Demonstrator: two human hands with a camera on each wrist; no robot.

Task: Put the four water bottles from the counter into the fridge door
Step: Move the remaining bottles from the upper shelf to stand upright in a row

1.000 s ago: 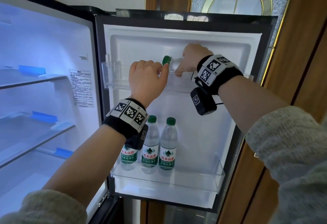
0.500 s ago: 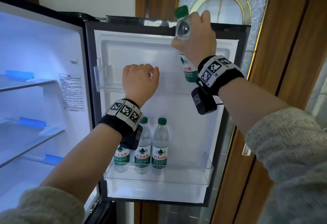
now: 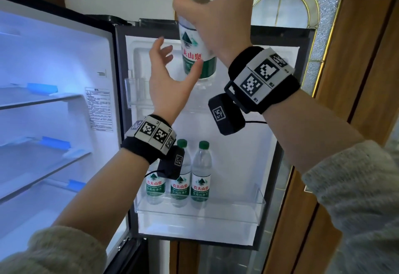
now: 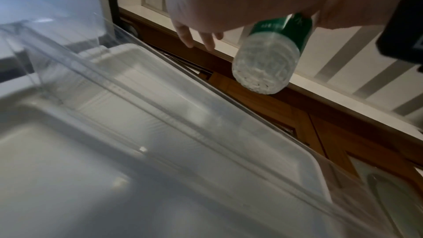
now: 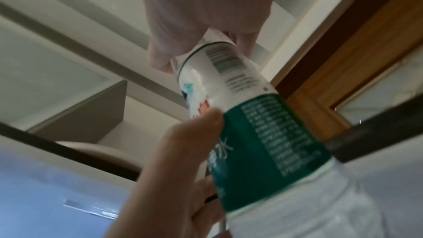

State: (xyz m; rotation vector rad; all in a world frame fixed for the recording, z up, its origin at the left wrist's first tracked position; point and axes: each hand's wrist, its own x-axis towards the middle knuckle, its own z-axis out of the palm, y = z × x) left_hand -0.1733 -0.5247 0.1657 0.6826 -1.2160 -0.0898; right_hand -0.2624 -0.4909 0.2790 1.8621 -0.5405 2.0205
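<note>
Clear bottle gripped in right hand, left hand spread beside; barcode only from right wrist.

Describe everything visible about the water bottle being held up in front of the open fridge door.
The held bottle is clear ribbed plastic with a white and green label bearing a mountain logo, red characters and a barcode. Its cap is out of frame. It hangs roughly upright, slightly tilted, above the upper door shelf, not resting on anything. The right hand grips its upper body; the left hand, fingers spread, touches the label's lower part with its thumb.
</note>
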